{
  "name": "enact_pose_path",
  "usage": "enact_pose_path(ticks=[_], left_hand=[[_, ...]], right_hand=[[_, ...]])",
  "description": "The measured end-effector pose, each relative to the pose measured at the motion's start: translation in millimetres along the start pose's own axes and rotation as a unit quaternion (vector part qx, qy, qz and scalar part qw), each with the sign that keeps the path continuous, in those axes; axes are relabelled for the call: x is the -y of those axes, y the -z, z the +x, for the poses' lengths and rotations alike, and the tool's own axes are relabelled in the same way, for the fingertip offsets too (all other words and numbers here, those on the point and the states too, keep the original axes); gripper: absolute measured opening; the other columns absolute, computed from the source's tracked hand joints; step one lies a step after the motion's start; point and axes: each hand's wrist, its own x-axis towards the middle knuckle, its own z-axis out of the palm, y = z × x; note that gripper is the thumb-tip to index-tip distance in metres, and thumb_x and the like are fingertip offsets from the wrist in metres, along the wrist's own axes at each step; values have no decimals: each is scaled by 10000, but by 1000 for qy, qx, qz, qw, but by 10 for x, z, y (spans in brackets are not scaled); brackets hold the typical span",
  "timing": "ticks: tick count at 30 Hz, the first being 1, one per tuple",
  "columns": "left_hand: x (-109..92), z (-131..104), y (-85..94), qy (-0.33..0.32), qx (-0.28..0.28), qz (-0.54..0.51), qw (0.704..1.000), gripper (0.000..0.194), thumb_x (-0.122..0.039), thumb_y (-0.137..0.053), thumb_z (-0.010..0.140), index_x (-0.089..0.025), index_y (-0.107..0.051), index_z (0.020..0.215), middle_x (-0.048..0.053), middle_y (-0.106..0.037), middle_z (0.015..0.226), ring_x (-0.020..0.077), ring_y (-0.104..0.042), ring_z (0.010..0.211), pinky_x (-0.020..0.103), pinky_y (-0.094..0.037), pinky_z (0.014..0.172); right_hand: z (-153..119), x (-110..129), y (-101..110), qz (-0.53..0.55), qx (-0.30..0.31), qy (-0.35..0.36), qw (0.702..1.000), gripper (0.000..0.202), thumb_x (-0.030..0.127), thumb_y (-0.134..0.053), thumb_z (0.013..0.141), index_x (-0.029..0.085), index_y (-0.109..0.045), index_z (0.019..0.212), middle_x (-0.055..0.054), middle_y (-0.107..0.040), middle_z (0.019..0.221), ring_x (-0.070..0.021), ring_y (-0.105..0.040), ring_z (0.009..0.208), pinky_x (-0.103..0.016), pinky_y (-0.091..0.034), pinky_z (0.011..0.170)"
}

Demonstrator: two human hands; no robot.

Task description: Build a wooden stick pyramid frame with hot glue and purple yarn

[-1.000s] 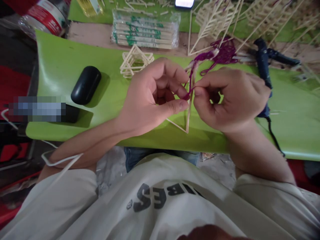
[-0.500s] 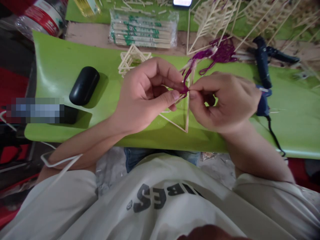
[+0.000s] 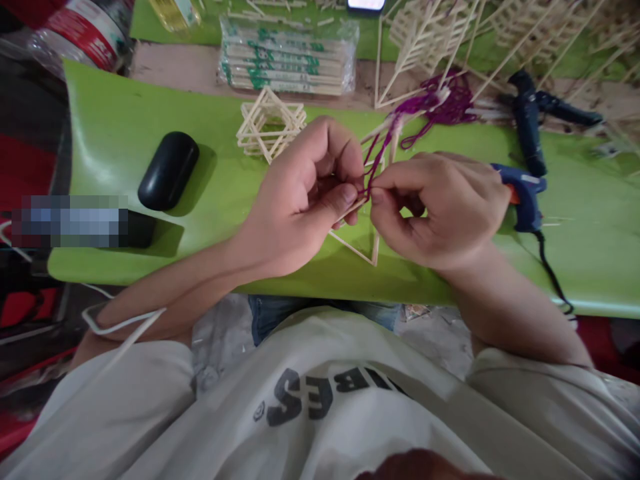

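Observation:
Purple yarn [image 3: 381, 148] runs down from a tangled bundle into the fingers of both hands. My left hand [image 3: 313, 193] is closed, pinching the yarn between thumb and fingers beside a thin wooden stick. Close by on the right, my right hand [image 3: 440, 207] pinches the yarn between thumb and index finger. Under the hands lies a triangular frame of wooden sticks [image 3: 374, 247], partly covered by them. The exact loop or knot at the fingertips is too small to make out. A small star-shaped stick structure [image 3: 267, 123] sits behind my left hand.
A blue hot glue gun [image 3: 527, 200] lies right of my right hand, its cord hanging over the front edge. A black rounded case [image 3: 169, 171] is at left. Wrapped chopsticks [image 3: 287, 63] and larger stick structures [image 3: 430, 33] stand at the back of the green table [image 3: 240, 277].
Both hands have shifted slightly, and my right fingertips have moved a little left and down with the yarn. The stick structure behind my left hand shows more.

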Motion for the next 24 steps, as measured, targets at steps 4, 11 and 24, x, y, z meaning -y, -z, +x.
enact_pose_path(ticks=[4,11,24], left_hand=[[-30,-6,37,19,1,19,1000,486,-559,-996,879,-280,-633,1043,16,-717,994,140,-678,822,302,-606,697],[-100,-46,6,25,-25,90,995,444,-497,-997,879,-252,-647,1000,39,-702,1002,164,-716,872,318,-635,770],[-125,-35,-34,-11,-42,70,997,333,-452,-936,937,-239,-681,971,29,-766,996,154,-760,831,331,-694,775]], right_hand=[[-20,0,20,-16,10,-6,1000,54,243,-649,1013,285,-683,1009,44,-679,672,-153,-585,531,-342,-481,559],[5,-16,82,1,4,-2,1000,79,251,-701,1017,289,-730,1079,-24,-820,966,-210,-802,844,-359,-635,711],[29,-198,121,-7,25,94,995,157,206,-741,985,291,-769,1114,13,-894,1131,-196,-859,895,-349,-683,758]])
